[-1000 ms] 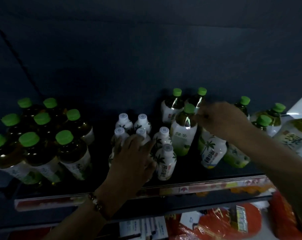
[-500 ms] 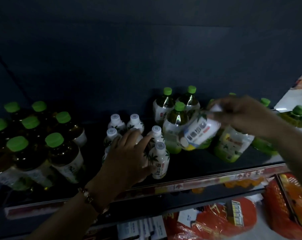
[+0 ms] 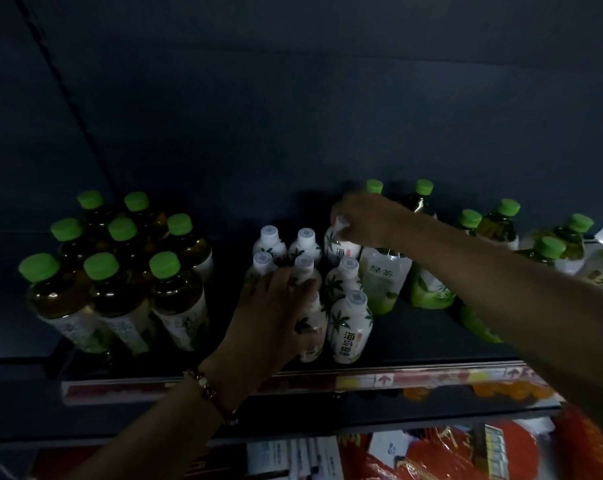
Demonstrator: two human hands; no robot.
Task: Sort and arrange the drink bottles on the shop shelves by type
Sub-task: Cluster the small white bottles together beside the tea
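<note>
I am setting a white bottle [image 3: 338, 245] into the back of the white group, so the step in hand is joining one stray coconut drink to its own kind. My right hand [image 3: 366, 220] reaches over the shelf [image 3: 431, 341] with fingers curled round the bottle's neck and cap, pinching it from above. The bottle stands nearly upright, its long axis vertical, cap toward my palm and base down by the shelf; whether the base has touched down I cannot tell, as the bottles in front hide it. My left hand [image 3: 276, 313] lies nearer to me, fingers loosely spread against the front white bottles [image 3: 348, 327], steadying them and not gripping any that I can see. The held bottle sits just beyond my left fingertips and just left of a green tea bottle [image 3: 385, 278], which stands touching or nearly touching it under my right wrist. Further left of my left hand stands a tidy block of green-capped bottles [image 3: 120, 271], well apart from the white ones; more green caps [image 3: 549, 245] are scattered under and beyond my right forearm. Next, I judge, I must lower the bottle straight, let go without knocking its neighbours, then gather the loose green teas on the right into one group.
</note>
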